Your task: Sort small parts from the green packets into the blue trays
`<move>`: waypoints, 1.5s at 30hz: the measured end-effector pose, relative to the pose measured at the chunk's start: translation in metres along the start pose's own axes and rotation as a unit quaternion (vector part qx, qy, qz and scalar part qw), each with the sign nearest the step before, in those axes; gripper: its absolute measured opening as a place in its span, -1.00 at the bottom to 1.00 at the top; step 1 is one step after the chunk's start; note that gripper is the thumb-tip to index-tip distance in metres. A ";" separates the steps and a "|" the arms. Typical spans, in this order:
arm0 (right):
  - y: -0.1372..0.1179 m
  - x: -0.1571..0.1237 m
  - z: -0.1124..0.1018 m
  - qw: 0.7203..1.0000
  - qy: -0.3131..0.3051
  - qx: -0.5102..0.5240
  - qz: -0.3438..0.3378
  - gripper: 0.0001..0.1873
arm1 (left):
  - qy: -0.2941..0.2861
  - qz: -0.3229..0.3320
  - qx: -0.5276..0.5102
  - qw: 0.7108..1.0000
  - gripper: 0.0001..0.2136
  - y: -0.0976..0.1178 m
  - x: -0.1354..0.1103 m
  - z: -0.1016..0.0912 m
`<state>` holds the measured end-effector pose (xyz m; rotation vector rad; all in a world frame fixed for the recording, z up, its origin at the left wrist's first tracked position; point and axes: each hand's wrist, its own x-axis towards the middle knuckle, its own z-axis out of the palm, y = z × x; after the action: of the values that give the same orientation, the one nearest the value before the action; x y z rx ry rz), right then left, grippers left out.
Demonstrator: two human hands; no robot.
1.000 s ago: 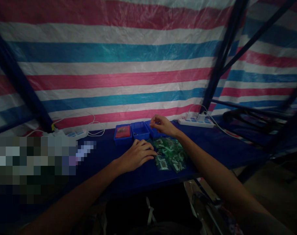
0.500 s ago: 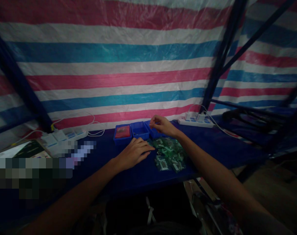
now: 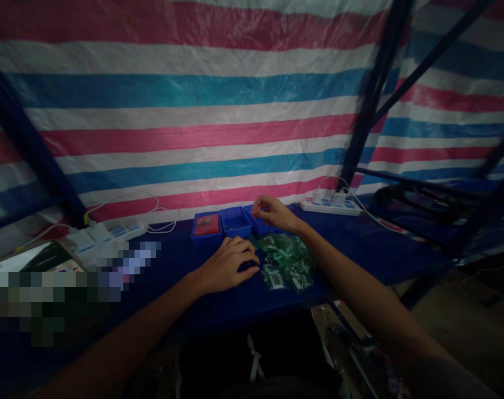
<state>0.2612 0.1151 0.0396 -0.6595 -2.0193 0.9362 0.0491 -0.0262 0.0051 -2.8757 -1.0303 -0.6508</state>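
Observation:
My left hand rests on the blue table beside a heap of small clear and green plastic bags. Its fingers are bent but apart, and no object shows in them. Over the right blue bin hovers my right hand, thumb and fingertips drawn together; whatever they may pinch is too small to see. Some bags at the heap's front hold slim metal-looking pieces, perhaps screws. The middle blue bin has a few tiny dark bits in it. Red packets fill the left blue bin.
White power strips with plugs and cables stand at the back left and back right. A phone-like device lies far left, partly blurred out. Blue metal posts and a striped sheet close off the back.
My left hand has shifted slightly down, and its index finger has drawn back from the bags. My right hand stays over the right bin, nearly unmoved. The view has shifted slightly.

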 end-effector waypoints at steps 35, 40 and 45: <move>0.001 0.000 0.001 1.000 -0.008 -0.009 0.000 -0.71 | 0.015 -0.022 -0.049 0.998 -0.91 0.003 0.003 0.003; 0.001 0.000 0.001 1.000 -0.010 -0.009 0.007 -0.70 | 0.008 -0.003 -0.068 0.998 -0.88 0.015 0.003 0.000; 0.004 0.000 0.001 1.000 -0.009 -0.012 0.005 -0.71 | 0.021 0.015 -0.071 0.997 -0.78 0.019 0.002 0.001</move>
<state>0.2610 0.1172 0.0364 -0.6782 -2.0488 0.9285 0.0624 -0.0392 0.0074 -2.9752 -0.9721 -0.8103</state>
